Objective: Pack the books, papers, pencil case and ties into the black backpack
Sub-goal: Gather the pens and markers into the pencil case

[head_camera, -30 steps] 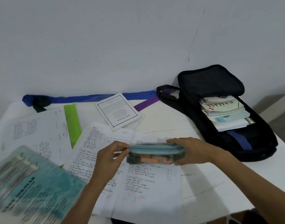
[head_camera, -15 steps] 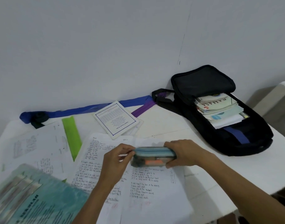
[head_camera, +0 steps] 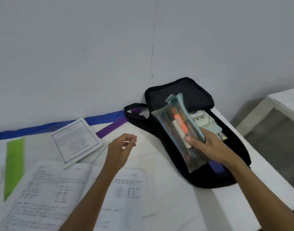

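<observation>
Right hand [head_camera: 208,145] grips the clear pencil case [head_camera: 178,129] low down, over the open black backpack [head_camera: 226,172] at centre right. Left hand [head_camera: 121,147] is loosely curled and empty. Risk: the one-handed grip lets the case tip and snag on the packed books [head_camera: 204,120].

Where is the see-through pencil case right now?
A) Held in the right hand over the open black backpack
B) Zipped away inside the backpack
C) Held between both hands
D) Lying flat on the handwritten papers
A: the right hand grips the pencil case above the open black backpack, while the left hand holds nothing.
</observation>
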`<state>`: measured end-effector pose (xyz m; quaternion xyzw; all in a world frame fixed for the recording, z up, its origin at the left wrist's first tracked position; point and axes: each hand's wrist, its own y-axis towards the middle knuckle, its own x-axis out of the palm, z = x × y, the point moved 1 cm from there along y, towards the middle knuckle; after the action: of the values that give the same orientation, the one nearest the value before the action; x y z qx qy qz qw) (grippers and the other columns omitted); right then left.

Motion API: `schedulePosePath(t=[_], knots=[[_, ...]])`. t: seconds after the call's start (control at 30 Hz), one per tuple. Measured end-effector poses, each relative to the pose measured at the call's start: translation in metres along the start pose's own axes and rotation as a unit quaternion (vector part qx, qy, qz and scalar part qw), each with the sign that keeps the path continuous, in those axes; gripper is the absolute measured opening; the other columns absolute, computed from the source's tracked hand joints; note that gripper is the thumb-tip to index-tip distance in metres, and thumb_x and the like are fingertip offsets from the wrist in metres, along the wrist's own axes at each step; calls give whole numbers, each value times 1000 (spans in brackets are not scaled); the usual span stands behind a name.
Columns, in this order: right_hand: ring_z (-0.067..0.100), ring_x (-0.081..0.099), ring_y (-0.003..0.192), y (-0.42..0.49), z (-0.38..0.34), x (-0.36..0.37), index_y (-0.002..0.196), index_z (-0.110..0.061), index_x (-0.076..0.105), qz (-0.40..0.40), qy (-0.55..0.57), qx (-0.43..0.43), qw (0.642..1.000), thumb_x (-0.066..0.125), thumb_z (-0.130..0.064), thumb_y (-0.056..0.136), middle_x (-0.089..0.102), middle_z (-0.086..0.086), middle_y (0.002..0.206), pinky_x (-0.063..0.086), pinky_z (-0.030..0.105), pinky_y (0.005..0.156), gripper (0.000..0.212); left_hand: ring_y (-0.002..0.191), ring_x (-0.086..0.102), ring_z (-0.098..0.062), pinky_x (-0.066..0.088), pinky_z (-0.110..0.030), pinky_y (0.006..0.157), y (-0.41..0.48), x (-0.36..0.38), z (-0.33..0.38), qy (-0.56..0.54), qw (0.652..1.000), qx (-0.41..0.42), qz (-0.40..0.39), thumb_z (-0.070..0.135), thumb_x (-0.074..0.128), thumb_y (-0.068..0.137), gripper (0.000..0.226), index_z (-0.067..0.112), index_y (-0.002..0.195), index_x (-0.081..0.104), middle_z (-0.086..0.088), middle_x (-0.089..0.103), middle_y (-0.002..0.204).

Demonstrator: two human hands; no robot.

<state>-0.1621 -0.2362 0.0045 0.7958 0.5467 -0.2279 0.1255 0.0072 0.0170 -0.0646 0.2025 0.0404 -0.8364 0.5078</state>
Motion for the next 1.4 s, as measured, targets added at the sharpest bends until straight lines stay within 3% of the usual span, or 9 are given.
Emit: schedulePosePath(t=[0.13, 0.23, 0.33, 0.53, 0.67, 0.8, 1.0, 1.17, 1.4], knots=[[5, 71, 77, 28, 17, -57, 105, -27, 68, 73, 92, 6, 993, 61, -44, 91, 75, -8, 88, 53, 17, 63, 23, 92, 67, -10, 58, -43, 83, 44, 46, 10, 20, 1000, -17, 13, 20, 60, 95, 14, 21, 105, 70, 7, 71, 98], [8, 67, 57, 66, 40, -100, 77, -22, 60, 128, 199, 44, 971, 58, -39, 97, 69, -8, 61, 53, 20, 52, 26, 98, 65, -14, 54, -41, 91, 81, 81, 26, 22, 997, -71, 32, 24, 60, 95, 22, 17, 113, 68, 2, 69, 102], [19, 72, 69, 107, 55, -125, 72, -21, 70, 120, 311, 103, 937, 62, -48, 93, 75, 3, 74, 59, 31, 66, 35, 112, 60, -19, 47, -35, 100, 114, 102, 38, -18, 989, -137, 45, 28, 59, 95, 34, 13, 126, 60, -4, 64, 121], [29, 71, 93, 158, 76, -145, 128, -15, 67, 80, 453, 143, 876, 61, -58, 89, 71, 12, 112, 58, 46, 82, 59, 122, 53, -24, 43, -45, 106, 158, 121, 47, -232, 930, -281, 41, 36, 60, 94, 57, 17, 144, 41, -3, 52, 140], [28, 71, 97, 163, 87, -157, 131, -15, 64, 67, 500, 118, 855, 59, -55, 91, 71, 10, 113, 55, 49, 93, 56, 111, 60, -16, 50, -30, 90, 155, 121, 71, -358, 903, -233, 39, 36, 50, 100, 39, 13, 131, 57, 2, 66, 119], [27, 66, 107, 152, 98, -176, 141, -17, 55, 68, 545, 89, 831, 59, -55, 92, 66, 7, 121, 50, 48, 99, 63, 124, 56, -15, 43, -34, 106, 144, 117, 98, -399, 902, -162, -16, 51, 32, 102, 52, 21, 141, 49, 4, 61, 133], [24, 67, 98, 117, 121, -205, 138, -17, 56, 21, 500, 98, 860, 53, -56, 95, 66, 5, 114, 54, 47, 90, 58, 124, 55, -11, 31, -34, 115, 92, 119, 115, -328, 930, -143, -86, 64, 22, 90, 59, 34, 124, 60, 11, 67, 122], [35, 67, 104, 84, 146, -213, 130, -14, 64, -9, 381, 158, 911, 78, -62, 68, 67, 19, 123, 50, 52, 97, 80, 121, 54, 0, 31, -25, 111, 42, 144, 90, -80, 960, -114, -245, 66, 19, 92, 63, 37, 110, 73, 15, 66, 121], [33, 73, 83, 52, 148, -193, 118, -3, 67, -10, 218, 224, 950, 87, -70, 40, 73, 23, 105, 60, 40, 80, 105, 120, 52, 5, 33, -5, 101, 11, 159, 73, -49, 978, -58, -193, 37, 32, 101, 41, 28, 115, 69, 19, 62, 121]])
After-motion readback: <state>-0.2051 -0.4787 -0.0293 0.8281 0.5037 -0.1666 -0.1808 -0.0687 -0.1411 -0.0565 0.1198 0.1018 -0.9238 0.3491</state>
